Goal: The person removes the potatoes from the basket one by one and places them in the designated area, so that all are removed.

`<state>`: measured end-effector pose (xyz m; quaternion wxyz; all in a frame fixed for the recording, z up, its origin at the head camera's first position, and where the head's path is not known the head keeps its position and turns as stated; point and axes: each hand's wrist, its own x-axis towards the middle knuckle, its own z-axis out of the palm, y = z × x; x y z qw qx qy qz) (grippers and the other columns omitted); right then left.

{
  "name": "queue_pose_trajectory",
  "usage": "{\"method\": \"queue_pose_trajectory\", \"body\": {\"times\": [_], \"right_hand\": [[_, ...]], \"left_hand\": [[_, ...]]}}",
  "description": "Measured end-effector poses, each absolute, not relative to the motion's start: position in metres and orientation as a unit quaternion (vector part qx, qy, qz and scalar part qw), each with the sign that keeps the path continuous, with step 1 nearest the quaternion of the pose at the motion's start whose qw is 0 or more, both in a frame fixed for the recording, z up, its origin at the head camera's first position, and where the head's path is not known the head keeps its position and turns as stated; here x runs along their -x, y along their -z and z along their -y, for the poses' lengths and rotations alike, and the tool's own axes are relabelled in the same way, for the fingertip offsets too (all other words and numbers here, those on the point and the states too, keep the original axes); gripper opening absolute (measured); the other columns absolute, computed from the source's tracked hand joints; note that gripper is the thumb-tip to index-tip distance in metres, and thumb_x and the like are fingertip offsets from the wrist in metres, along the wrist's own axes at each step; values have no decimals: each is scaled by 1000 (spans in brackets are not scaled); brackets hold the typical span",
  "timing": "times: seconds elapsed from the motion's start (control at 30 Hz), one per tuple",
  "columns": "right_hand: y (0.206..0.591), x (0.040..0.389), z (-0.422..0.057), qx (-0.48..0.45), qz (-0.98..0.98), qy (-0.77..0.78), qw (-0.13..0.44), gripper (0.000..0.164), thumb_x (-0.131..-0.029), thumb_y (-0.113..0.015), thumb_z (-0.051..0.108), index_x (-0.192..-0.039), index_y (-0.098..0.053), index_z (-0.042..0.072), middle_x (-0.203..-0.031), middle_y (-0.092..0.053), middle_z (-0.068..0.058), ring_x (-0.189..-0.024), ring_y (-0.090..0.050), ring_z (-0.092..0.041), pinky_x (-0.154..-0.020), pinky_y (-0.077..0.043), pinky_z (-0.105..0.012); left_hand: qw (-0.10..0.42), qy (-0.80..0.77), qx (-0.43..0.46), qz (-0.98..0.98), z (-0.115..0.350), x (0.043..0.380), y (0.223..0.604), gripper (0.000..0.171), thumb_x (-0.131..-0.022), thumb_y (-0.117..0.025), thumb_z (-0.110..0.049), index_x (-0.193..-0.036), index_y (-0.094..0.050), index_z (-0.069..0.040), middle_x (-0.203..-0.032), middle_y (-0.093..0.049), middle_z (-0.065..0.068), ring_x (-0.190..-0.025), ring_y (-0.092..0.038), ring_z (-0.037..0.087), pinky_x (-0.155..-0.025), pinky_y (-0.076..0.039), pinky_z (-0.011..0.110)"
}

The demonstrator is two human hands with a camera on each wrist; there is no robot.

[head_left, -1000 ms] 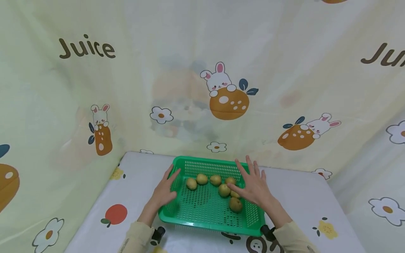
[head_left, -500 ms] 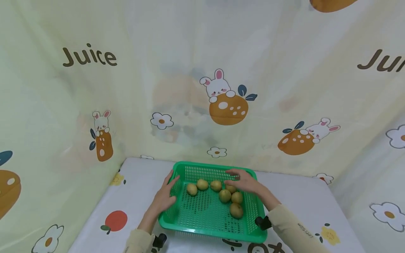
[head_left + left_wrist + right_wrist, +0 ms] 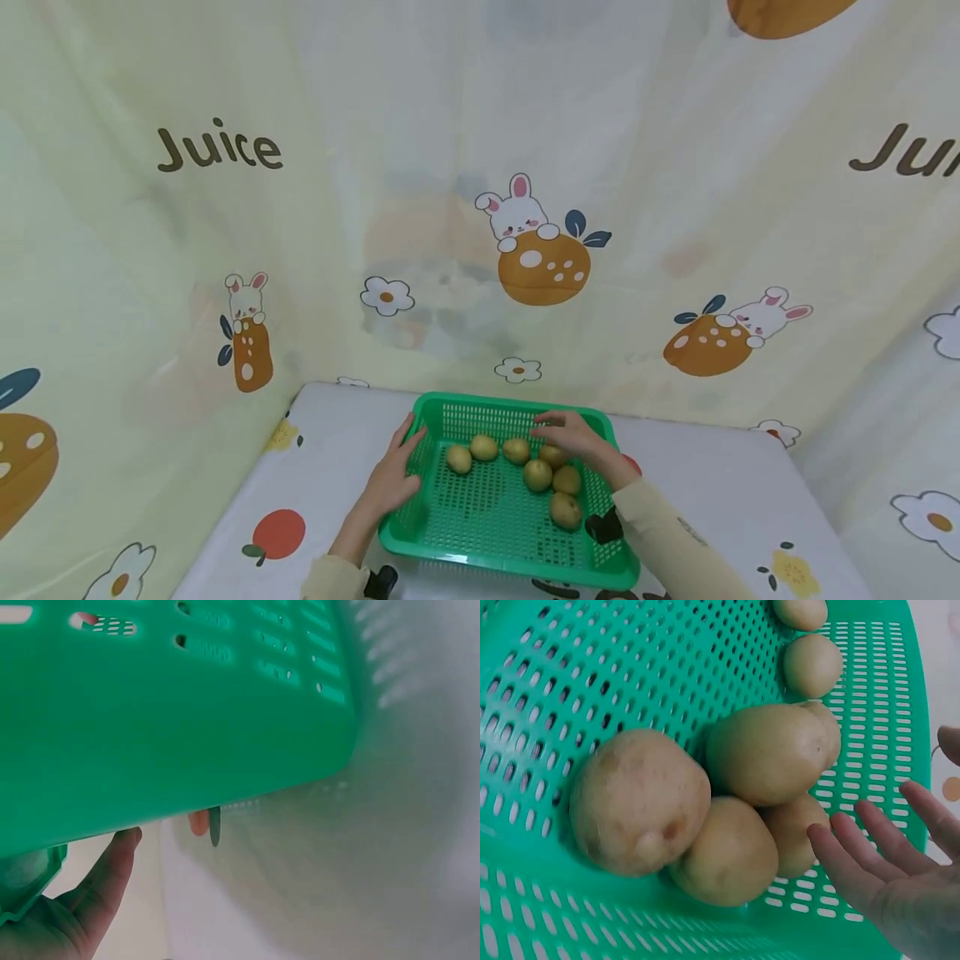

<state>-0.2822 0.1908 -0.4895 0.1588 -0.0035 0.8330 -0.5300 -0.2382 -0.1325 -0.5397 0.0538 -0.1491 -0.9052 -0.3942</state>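
Note:
A green plastic basket [image 3: 450, 557] with slotted walls stands on the table, with several potatoes [image 3: 537, 475] lying in it. My left hand [image 3: 390, 482] rests at the basket's left rim, its fingers spread and fairly straight; in the left wrist view one digit [image 3: 105, 885] shows against the rim. Over the far right part of the basket is my right hand [image 3: 576, 435], fingers loosely bent and apart. In the right wrist view its nearest fingertip is right beside a potato [image 3: 791, 832]; whether it touches cannot be told. The largest-looking potato [image 3: 641, 802] lies nearest that camera.
The table wears a white printed cloth [image 3: 705, 483], with a red fruit print [image 3: 279, 533] at left. A cream curtain [image 3: 420, 125] with rabbit prints hangs close behind the basket. Other potatoes [image 3: 459, 458] lie along the basket's far left side.
My right hand has swung forward and turned, its spread fingers now bent and pointing left over the far potatoes. My left hand stays on the rim. The head view has tilted slightly up.

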Motion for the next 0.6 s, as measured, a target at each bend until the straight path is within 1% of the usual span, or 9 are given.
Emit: {"method": "queue_pose_trajectory", "body": {"times": [0.13, 0.23, 0.3, 0.43, 0.53, 0.6], "right_hand": [[492, 287, -189, -24, -816, 557, 156, 43, -93, -64, 18, -130, -59, -3, -139, -49, -28, -120, -53, -49, -95, -46, -53], [494, 289, -186, -27, -811, 565, 150, 43, -94, -62, 17, -130, -58, -5, -140, -48, -29, -120, -53, -50, -95, -46, -53], [496, 290, -183, -27, -809, 569, 143, 43, -94, -62, 16, -130, -58, -7, -139, -47, -30, -119, -54, -50, -93, -47, -53], [499, 289, -176, -33, -815, 565, 127, 41, -94, -62, 14, -128, -59, -8, -136, -49, -30, -113, -58, -47, -87, -51, -51], [502, 289, -171, -41, -821, 558, 119, 38, -93, -63, 12, -125, -61, -8, -128, -53, -29, -106, -61, -44, -82, -53, -48], [505, 290, -169, -50, -817, 561, 123, 37, -93, -63, 11, -124, -61, -8, -124, -56, -28, -104, -62, -43, -80, -54, -47]], "left_hand": [[55, 394, 151, 905, 132, 241, 540, 84, -63, -50, 0, -146, -43, 3, -162, -19, 16, -142, -31, 42, -78, -47, 44], [55, 394, 150, 905, 131, 243, 541, 84, -62, -51, -1, -146, -43, 2, -162, -19, 16, -142, -30, 42, -82, -47, 49], [53, 397, 148, 904, 132, 244, 541, 85, -62, -51, -1, -146, -43, 2, -162, -19, 15, -143, -29, 42, -83, -47, 51], [50, 398, 146, 904, 132, 243, 542, 86, -61, -52, -1, -147, -43, 1, -162, -18, 15, -142, -30, 42, -81, -47, 50], [51, 397, 145, 905, 133, 242, 543, 86, -61, -51, -1, -147, -43, 1, -162, -19, 15, -142, -30, 42, -82, -47, 51], [50, 397, 144, 905, 133, 241, 543, 86, -61, -51, -1, -147, -43, 1, -162, -19, 14, -142, -30, 42, -83, -47, 53]]}}
